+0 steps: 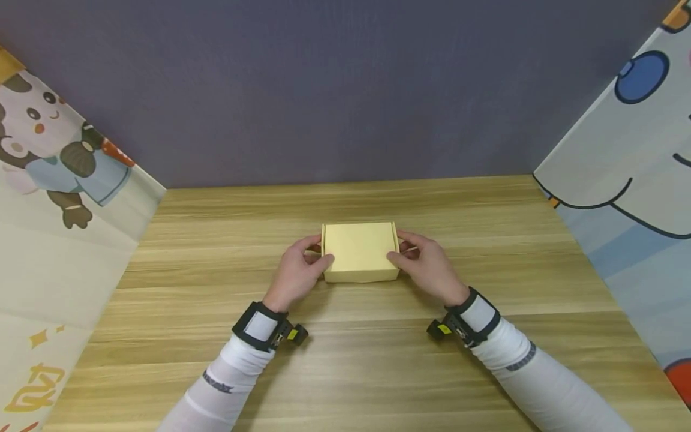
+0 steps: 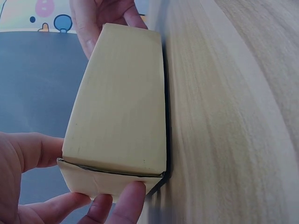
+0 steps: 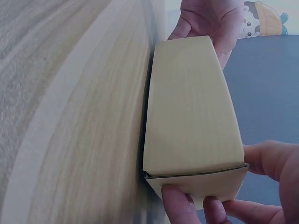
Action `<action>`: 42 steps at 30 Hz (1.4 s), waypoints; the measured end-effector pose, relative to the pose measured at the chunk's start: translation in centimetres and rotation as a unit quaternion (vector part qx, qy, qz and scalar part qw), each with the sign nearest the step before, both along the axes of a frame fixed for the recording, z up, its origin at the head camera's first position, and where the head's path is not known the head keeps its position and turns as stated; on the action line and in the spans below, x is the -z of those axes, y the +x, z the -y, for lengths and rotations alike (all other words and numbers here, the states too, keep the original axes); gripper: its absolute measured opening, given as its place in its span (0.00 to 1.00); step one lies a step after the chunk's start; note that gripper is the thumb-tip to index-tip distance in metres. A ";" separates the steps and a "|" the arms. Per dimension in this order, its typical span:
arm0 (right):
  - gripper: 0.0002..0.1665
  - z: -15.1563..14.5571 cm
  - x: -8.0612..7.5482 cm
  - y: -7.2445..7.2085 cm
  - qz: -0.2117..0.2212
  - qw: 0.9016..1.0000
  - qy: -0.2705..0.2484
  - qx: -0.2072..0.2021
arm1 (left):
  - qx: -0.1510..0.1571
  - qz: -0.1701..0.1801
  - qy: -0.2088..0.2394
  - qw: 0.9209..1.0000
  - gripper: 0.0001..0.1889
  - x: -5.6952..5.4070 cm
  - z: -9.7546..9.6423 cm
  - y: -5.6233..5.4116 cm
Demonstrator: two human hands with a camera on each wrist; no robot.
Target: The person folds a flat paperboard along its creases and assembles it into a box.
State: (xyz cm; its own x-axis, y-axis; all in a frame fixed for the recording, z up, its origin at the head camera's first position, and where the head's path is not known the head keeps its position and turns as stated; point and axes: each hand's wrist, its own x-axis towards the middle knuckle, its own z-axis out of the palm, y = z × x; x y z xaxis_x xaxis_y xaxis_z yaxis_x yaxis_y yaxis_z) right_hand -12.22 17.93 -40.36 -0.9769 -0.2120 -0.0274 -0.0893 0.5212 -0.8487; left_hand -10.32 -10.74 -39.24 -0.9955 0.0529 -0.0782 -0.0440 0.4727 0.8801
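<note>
A small pale yellow cardboard box [image 1: 360, 249], its lid closed, is at the middle of the wooden table. My left hand [image 1: 297, 267] grips its left end, thumb on the top near the front corner and fingers against the side. At the opposite end my right hand [image 1: 427, 264] holds it the same way. In the left wrist view the long front face of the box [image 2: 119, 98] shows, with a dark gap along its underside above the tabletop. The right wrist view shows the box [image 3: 194, 107] with fingertips pressed on its end panel.
The wood-grain table [image 1: 356, 366] ends at a dark grey-blue wall [image 1: 345, 90] behind the box. Panels with cartoon prints stand at the left [image 1: 65, 252] and right [image 1: 621, 180]. Each wrist wears a black strap with a small camera.
</note>
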 end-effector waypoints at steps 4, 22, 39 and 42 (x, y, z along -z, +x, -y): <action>0.37 0.0 0.2 0.0 -0.001 1.000 0.004 0.000 | 0.000 0.003 0.004 1.000 0.31 0.1 -0.1 0.0; 0.36 0.1 0.3 0.1 -0.005 1.000 0.012 -0.001 | 0.001 0.006 -0.010 1.000 0.31 0.3 -0.2 0.1; 0.40 0.1 0.0 0.1 0.021 1.000 0.023 0.002 | -0.013 0.021 0.004 1.000 0.33 0.6 0.0 -0.2; 0.40 -0.1 -0.1 0.0 0.018 1.000 0.011 0.009 | -0.023 0.016 0.025 0.999 0.33 0.5 0.3 -0.3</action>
